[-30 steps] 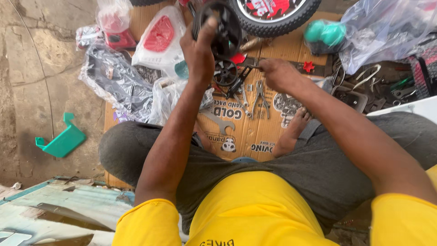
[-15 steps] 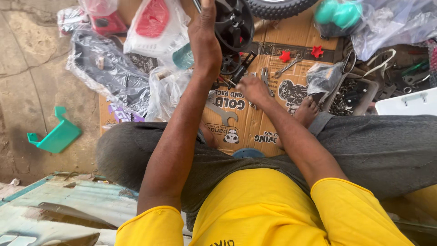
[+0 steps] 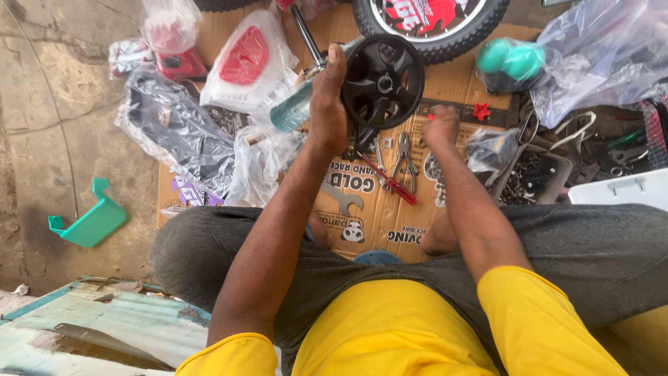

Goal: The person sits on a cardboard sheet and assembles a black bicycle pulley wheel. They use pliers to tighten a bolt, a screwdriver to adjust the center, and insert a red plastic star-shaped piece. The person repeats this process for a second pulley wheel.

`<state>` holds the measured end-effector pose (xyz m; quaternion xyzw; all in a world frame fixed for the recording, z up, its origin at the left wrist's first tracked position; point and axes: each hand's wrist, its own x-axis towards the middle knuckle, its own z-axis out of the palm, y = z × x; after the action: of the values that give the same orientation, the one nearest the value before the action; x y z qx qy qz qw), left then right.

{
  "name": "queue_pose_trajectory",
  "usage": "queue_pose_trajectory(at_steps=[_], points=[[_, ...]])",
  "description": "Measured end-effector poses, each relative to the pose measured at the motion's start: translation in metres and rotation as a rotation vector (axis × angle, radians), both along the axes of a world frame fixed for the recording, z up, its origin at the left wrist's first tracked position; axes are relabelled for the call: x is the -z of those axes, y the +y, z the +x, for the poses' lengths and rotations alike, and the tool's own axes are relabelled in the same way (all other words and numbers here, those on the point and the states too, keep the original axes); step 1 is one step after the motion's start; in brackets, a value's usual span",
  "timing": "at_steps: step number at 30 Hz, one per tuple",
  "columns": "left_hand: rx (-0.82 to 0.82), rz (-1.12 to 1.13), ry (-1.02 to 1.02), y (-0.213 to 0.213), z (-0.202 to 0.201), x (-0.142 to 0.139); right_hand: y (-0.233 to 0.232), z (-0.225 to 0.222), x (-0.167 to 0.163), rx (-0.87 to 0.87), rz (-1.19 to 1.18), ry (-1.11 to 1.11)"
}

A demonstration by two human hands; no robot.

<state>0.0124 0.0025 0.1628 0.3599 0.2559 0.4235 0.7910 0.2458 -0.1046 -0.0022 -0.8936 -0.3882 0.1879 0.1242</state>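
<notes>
A small black plastic spoked wheel (image 3: 384, 82) is held upright above the printed cardboard sheet (image 3: 362, 209) by the left hand (image 3: 328, 104), whose fingers are closed around its rim. The right hand (image 3: 441, 125) is lowered to the cardboard with fingers curled (whether anything is gripped cannot be told), near grey metal pliers (image 3: 403, 159) and a red-handled screwdriver (image 3: 390, 181).

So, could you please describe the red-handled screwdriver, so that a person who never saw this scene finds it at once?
Start at the flattened cardboard spread on the ground before the seated person. Just below the small black plastic wheel held up in the left hand, tools lie together. The screwdriver is the slanted one beside the grey pliers, and only it has a red handle.
</notes>
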Motion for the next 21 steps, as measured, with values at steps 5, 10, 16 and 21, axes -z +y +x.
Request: queue_pose_trajectory(at_steps=[5,10,16,21], points=[[0.054,-0.169,-0.19,-0.005,-0.001,-0.02,0.055,0.076,-0.06,0.097,0.26,0.424],[0.12,-0.246,-0.26,-0.005,0.0,-0.036,0.079,0.102,-0.217,-0.242,0.39,0.564],[0.125,-0.11,-0.22,-0.008,0.006,-0.046,-0.001,0.011,-0.329,-0.451,0.68,0.961],[0.09,0.059,-0.062,-0.018,0.006,-0.047,-0.014,-0.005,-0.333,-0.539,0.726,1.534]])
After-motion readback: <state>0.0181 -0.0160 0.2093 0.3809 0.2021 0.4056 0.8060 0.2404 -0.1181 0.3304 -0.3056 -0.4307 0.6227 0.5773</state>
